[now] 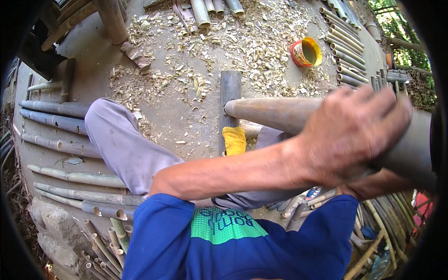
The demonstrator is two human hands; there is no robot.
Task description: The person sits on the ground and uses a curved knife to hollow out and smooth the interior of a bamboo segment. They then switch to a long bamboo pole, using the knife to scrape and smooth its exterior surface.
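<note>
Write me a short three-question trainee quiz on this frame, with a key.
1. True or false: the person's left hand appears to the right of the narrow-looking end of the bamboo tube.
2. Choose: the round container on the ground is A) blue and white, B) red and yellow, C) plain green.
3. Fill in the blank: beyond the knees, many pale, curled ____ lie scattered.

Key:
1. True; the left forearm crosses in front of the body.
2. B.
3. Shavings.
</note>
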